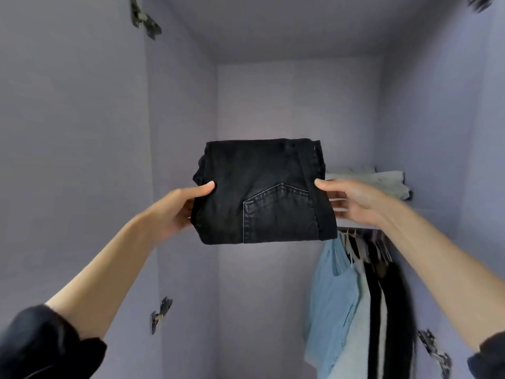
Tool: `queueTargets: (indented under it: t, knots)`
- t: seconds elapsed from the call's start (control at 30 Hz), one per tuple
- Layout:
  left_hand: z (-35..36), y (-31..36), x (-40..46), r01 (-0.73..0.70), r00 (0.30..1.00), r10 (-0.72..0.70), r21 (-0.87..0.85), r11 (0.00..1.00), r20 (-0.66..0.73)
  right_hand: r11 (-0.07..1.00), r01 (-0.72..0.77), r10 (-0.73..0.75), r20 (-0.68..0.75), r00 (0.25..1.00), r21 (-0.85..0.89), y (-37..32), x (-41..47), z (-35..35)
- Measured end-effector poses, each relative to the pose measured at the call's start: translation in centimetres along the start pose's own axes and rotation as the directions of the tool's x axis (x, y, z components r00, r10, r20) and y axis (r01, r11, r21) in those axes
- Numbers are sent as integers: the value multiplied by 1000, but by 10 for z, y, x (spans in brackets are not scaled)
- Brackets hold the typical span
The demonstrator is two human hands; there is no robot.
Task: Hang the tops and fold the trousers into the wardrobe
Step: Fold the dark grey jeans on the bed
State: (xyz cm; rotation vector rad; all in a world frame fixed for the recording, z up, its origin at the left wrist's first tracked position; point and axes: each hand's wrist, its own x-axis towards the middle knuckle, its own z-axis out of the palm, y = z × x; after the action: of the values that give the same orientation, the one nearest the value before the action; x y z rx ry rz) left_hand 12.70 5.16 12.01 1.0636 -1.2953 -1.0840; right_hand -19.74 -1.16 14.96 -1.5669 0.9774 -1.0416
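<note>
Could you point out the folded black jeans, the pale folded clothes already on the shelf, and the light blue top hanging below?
Folded black jeans [262,192]: head view, on the denim just above the back pocket.
Pale folded clothes [382,179]: head view, on the top layer.
Light blue top [332,294]: head view, on the front panel.

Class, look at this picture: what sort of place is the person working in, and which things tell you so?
Most likely inside a wardrobe: tops hang beneath a shelf of folded clothes, and door hinges sit on the side panel.

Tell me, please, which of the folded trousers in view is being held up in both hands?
The black jeans, gripped by the left hand and right hand; the pale folded trousers lie on the shelf behind.
</note>
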Motion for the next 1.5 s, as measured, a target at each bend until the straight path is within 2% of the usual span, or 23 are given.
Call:
queueTargets:
  t: [0.23,0.47,0.83,0.93,1.0,1.07,1.1,1.13,1.17,1.23,1.27,1.3,1.33,1.37,1.4,1.43,1.47,1.5]
  knots:
    - [-15,48,119,-91,996,91,74,993,4,999,22,-20,-67,998,37,-31,117,-20]
    - [-52,78,230,-119,991,121,42,992,-57,998,56,-56,-21,998,-1,-64,264,-16]
    - [-113,44,367,-64,974,49,-63,996,-220,988,48,-45,24,999,-150,-69,454,10]
    - [-121,19,397,3,970,-41,-159,987,-238,967,40,-32,35,999,-252,-70,500,24]
    - [-121,3,409,111,951,-162,-201,973,-263,937,21,0,59,998,-349,-71,524,33]
    - [-122,-10,418,255,920,-290,-158,954,-263,883,4,45,93,995,-469,-67,552,43]
    - [-124,-14,421,338,900,-345,-75,938,-265,834,1,68,105,992,-551,-63,564,50]
    - [-124,-17,423,428,876,-393,73,901,-278,757,11,84,114,990,-653,-55,576,58]
    - [-123,-17,425,502,853,-420,268,822,-310,647,42,92,133,987,-761,-45,587,67]
    - [-115,-10,429,530,848,-363,625,574,-386,426,113,102,171,980,-898,-23,598,84]
    - [-108,-1,432,497,868,-270,756,427,-417,347,126,100,170,980,-929,-16,603,87]
    - [-102,9,438,452,892,-128,858,244,-434,313,115,106,155,982,-943,-10,610,86]
    - [-97,19,442,406,911,64,913,44,-408,308,93,117,135,984,-947,-8,613,84]
    - [-95,27,446,346,921,220,934,-86,-321,318,81,128,127,984,-944,-9,615,80]
    - [-95,31,450,247,941,269,961,-126,-206,338,58,165,120,979,-939,-12,616,76]
    - [-95,29,457,135,978,174,985,-110,-115,365,38,211,122,970,-930,-12,620,72]
    - [-96,24,462,53,998,19,997,-52,-52,410,9,259,126,958,-912,-12,621,69]
    - [-95,16,465,34,991,-126,999,-18,-36,472,-19,301,141,943,-881,-11,621,67]
